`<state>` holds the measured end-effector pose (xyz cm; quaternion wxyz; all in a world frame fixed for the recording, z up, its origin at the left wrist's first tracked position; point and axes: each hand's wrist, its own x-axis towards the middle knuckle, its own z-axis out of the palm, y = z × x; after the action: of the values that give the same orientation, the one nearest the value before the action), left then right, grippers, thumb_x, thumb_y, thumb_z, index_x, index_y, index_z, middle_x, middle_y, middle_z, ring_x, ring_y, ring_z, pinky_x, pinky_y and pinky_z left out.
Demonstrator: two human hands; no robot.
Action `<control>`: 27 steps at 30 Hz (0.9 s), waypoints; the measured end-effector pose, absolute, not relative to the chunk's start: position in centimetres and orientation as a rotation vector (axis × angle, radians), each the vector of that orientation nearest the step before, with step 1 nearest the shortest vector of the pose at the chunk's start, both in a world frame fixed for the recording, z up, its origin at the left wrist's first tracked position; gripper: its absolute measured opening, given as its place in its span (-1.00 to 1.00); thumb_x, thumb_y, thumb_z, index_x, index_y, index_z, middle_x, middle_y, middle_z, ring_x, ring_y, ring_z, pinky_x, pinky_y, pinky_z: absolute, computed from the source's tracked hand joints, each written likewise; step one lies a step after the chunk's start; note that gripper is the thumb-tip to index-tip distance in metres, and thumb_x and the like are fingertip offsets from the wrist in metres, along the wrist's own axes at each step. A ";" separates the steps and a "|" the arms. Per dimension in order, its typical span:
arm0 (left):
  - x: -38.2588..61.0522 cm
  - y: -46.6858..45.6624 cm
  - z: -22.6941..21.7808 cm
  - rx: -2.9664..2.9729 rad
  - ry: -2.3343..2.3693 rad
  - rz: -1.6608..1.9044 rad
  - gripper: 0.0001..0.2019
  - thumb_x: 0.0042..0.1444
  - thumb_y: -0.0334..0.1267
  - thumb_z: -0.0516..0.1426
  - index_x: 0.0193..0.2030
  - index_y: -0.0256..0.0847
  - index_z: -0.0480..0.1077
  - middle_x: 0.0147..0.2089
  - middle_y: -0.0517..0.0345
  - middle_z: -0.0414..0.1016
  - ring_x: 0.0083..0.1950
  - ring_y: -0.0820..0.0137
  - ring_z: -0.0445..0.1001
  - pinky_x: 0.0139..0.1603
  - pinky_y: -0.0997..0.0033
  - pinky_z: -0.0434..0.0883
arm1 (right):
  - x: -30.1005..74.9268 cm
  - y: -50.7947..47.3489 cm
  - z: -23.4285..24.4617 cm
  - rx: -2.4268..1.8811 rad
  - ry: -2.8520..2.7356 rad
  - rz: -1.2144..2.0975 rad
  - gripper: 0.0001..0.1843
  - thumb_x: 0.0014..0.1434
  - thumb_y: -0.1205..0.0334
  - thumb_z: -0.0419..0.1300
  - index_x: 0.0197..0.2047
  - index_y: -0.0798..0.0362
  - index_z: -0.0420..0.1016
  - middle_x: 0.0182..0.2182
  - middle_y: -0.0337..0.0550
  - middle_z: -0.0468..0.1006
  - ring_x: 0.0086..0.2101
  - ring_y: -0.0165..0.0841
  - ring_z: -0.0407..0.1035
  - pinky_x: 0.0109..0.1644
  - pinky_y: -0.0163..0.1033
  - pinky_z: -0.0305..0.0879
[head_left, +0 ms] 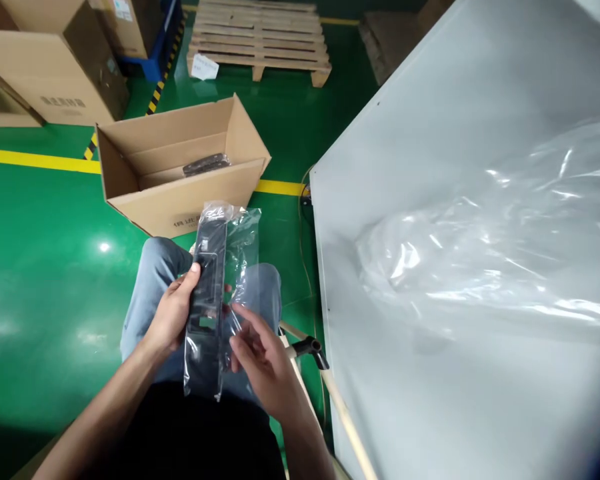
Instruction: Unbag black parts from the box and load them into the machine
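A long dark plastic panel [207,287] with rectangular cut-outs lies upright above my lap, inside a clear plastic bag [243,250]. My left hand [173,308] grips its left edge, thumb on the front face and the other fingers mostly hidden behind. The loose side of the bag spreads to the right of the panel. At that side is my right hand [260,357], index finger stretched toward the film and thumb apart from it. The fingertips seem to touch the film, but nothing is clearly pinched.
An open cardboard box [185,197] stands on the green floor ahead, with a dark wrapped part [207,165] inside. To the right is a grey-white tabletop [405,400] bearing clear plastic bags [460,253]. A pipe frame [347,420] runs beside my right arm. Farther off is a wooden pallet [260,40].
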<state>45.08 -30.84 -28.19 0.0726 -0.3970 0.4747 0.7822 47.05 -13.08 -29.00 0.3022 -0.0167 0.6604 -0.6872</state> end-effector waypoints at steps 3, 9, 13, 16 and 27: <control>45.3 -29.9 -28.7 -1.184 1.515 2.390 -0.30 0.09 0.27 0.35 0.17 -0.26 0.53 0.08 -0.10 0.66 0.11 0.10 0.62 0.07 0.23 0.58 | 47.0 -12.9 -27.8 -0.146 1.886 -1.787 -0.48 0.43 0.01 0.17 0.41 -0.17 0.40 -0.31 -0.22 0.52 -0.45 -0.39 0.42 -0.24 -0.20 0.53; 45.6 -29.5 -28.6 -1.002 1.739 2.312 -0.15 0.09 0.06 0.43 0.44 -0.23 0.28 0.28 -0.08 0.55 0.25 0.13 0.53 0.24 0.28 0.45 | 46.7 -13.3 -27.7 -0.184 1.984 -1.818 -0.51 0.47 -0.02 0.10 0.37 -0.13 0.46 -0.38 -0.21 0.46 -0.47 -0.39 0.32 -0.36 -0.26 0.48; 45.4 -30.8 -28.2 -1.003 1.762 2.334 -0.25 0.20 0.09 0.35 0.41 -0.23 0.31 0.23 -0.05 0.58 0.18 0.17 0.57 0.16 0.31 0.48 | 46.7 -13.6 -27.7 0.012 1.894 -1.957 -0.50 0.45 -0.08 0.12 0.35 -0.14 0.51 -0.54 -0.33 0.29 -0.58 -0.42 0.17 -0.48 -0.24 0.45; 45.4 -30.8 -28.3 -0.899 1.741 2.371 -0.16 0.08 0.04 0.45 0.42 -0.21 0.29 0.21 -0.04 0.58 0.16 0.20 0.56 0.14 0.36 0.47 | 46.7 -14.0 -27.1 -0.099 1.952 -1.922 -0.57 0.44 -0.01 0.15 0.28 -0.13 0.59 -0.57 -0.33 0.31 -0.56 -0.39 0.28 -0.39 -0.21 0.49; 45.0 -33.7 -27.4 -0.930 1.397 2.228 -0.30 0.02 0.24 0.35 0.08 -0.34 0.54 -0.32 0.02 0.63 -0.54 0.38 0.45 -0.53 0.39 0.45 | 46.4 -12.4 -28.4 0.048 1.788 -2.007 -0.48 0.45 -0.10 0.15 0.36 -0.15 0.50 -0.55 -0.42 0.13 -0.61 -0.50 0.10 -0.59 -0.34 0.33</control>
<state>44.95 -33.66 -27.35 0.1754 -0.3281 0.4932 0.7863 46.43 -12.36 -28.36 0.2249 0.0173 0.6480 -0.7274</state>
